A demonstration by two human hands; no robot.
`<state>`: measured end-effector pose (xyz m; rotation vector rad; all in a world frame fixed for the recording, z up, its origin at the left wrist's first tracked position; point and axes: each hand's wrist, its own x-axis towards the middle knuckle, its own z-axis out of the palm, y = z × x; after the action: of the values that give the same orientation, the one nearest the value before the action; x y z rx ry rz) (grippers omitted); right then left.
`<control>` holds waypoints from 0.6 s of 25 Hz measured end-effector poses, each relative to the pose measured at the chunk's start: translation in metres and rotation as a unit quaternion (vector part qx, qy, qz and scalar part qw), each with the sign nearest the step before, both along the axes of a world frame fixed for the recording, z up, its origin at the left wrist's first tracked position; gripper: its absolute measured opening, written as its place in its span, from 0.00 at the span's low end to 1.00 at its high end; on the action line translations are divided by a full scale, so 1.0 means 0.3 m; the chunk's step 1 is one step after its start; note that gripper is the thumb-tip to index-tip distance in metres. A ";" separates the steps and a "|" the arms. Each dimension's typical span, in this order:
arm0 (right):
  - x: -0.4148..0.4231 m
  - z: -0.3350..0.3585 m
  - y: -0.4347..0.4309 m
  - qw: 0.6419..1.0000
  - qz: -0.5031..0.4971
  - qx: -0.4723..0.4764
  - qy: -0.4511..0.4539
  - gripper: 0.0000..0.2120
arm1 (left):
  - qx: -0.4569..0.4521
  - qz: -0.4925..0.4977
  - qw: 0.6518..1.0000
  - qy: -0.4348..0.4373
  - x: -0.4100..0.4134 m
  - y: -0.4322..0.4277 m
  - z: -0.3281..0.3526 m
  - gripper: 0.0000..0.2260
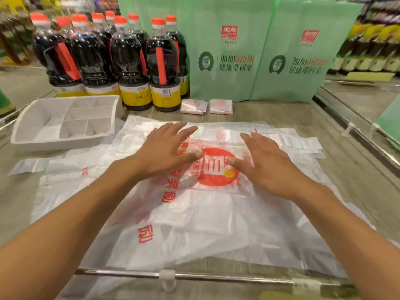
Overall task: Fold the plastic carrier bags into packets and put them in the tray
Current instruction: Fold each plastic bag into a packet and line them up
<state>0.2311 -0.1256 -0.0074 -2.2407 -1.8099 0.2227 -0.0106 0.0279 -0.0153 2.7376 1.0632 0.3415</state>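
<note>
Plastic carrier bag (194, 213) lay central on the bench (313, 118). Left hand (166, 152) and right hand (266, 161) pressed it, fingers straight, gripping nothing, apparently smoothing before folding.

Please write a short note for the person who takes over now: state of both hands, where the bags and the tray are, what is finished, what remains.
Left hand and right hand: open, fingers straight, flat on the top carrier bag, spread on the table.
Done: two folded packets lie by the bottles, outside the tray.
Left: fold this bag and the bag beneath, then put all packets in the tray.
</note>
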 end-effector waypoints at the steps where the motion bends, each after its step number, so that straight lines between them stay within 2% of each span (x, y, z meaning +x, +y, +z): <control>1: -0.003 0.000 -0.004 1.000 -0.002 0.008 -0.009 0.42 | 0.013 -0.009 1.000 -0.003 -0.002 0.003 0.009 0.43; 9: -0.049 0.082 -0.113 0.995 -0.013 0.098 -0.025 0.40 | 0.105 -0.017 0.994 -0.029 -0.103 -0.096 0.112 0.41; 15: -0.106 0.146 -0.307 0.992 0.005 0.123 -0.024 0.35 | 0.084 0.003 0.996 -0.038 -0.232 -0.248 0.106 0.44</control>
<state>0.1991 -0.2177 0.0363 -2.0825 -1.7654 -0.0518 -0.0801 -0.0464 0.0164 2.8414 1.0691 0.5565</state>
